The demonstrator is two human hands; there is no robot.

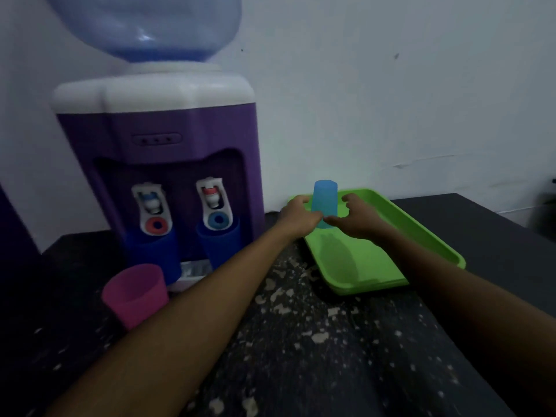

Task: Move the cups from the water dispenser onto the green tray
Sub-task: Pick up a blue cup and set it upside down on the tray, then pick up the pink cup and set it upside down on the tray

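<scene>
A light blue cup [325, 200] stands upside down at the far left end of the green tray [427, 239]. My left hand [298, 216] grips the cup's lower left side. My right hand [353, 216] is at its right with fingers spread and a gap to the cup, and only the thumb reaches the rim. Two dark blue cups [155, 252] [221, 243] stand upright under the taps of the purple water dispenser [156, 127]. A pink cup [135, 293] stands upright on the table in front of the dispenser's left side.
The dispenser carries a large blue water bottle [144, 25] and stands against the white wall. The dark table [316, 341] has pale speckles. The tray's near half holds nothing. My left forearm crosses just right of the pink cup.
</scene>
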